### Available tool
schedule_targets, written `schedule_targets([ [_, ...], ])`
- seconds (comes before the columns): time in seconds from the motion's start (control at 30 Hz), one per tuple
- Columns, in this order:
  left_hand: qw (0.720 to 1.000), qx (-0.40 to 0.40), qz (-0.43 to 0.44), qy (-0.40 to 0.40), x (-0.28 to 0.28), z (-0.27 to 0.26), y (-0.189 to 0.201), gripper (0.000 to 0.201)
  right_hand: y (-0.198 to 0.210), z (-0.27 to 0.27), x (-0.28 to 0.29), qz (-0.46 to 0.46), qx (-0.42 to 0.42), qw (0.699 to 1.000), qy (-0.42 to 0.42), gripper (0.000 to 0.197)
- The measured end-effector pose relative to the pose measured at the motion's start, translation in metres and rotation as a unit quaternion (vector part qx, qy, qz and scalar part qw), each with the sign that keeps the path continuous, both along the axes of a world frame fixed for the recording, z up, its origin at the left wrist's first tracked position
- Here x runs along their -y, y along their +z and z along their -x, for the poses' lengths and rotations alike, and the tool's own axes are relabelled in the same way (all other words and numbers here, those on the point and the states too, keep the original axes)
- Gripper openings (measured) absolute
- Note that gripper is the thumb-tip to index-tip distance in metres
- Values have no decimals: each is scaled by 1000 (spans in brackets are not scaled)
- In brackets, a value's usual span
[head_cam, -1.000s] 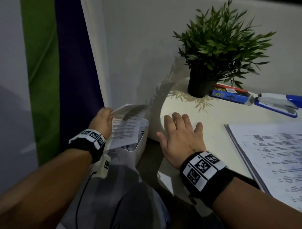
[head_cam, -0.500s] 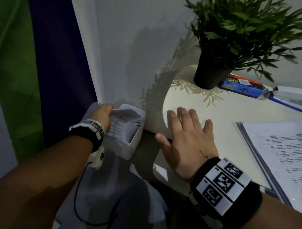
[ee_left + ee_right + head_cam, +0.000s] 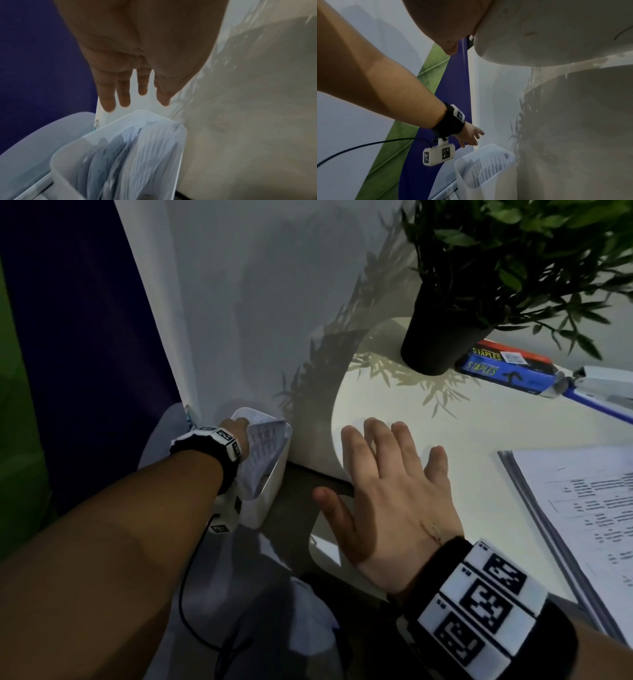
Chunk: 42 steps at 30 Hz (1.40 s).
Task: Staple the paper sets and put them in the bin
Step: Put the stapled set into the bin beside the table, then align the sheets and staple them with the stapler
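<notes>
A white plastic bin (image 3: 263, 501) stands on the floor beside the table, below its left edge. A stapled paper set (image 3: 265, 446) sits upright in it, curled against the near wall. My left hand (image 3: 236, 428) hovers over the bin's far rim; in the left wrist view its fingers (image 3: 142, 89) are straight and hold nothing, with the bin (image 3: 56, 159) and papers (image 3: 150, 155) just below. The right wrist view shows the same left hand (image 3: 471, 136) above the bin (image 3: 484, 189). My right hand (image 3: 363, 470) lies flat on the white table (image 3: 445, 422) near its edge.
A stack of printed sheets (image 3: 589, 508) lies at the table's right. A black plant pot (image 3: 442, 337), a blue staples box (image 3: 503, 364) and a blue-and-white stapler (image 3: 603, 385) sit at the back. A white wall panel rises behind the bin. A cable hangs from my left wrist.
My left hand has lowered the paper set into the bin and let go of it; its fingers are now straight. My right hand has stayed flat on the table.
</notes>
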<state>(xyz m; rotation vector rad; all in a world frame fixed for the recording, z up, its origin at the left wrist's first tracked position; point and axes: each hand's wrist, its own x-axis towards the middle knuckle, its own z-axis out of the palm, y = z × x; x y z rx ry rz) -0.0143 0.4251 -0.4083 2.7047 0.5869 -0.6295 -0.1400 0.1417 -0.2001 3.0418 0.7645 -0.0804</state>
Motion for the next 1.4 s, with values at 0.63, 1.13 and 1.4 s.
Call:
schedule_targets([
  [0.63,990,99,60,81,56,89,94,50,17,-2,3,14,-78,997,1,70],
  [1.13,894,363,258,-39,258,116,310,25,130,15,172,-210,-96,964,-129,20],
  [1.4,945,118,-58,-300,365,77,283,42,109,-24,303,-206,-144,879,-406,52],
])
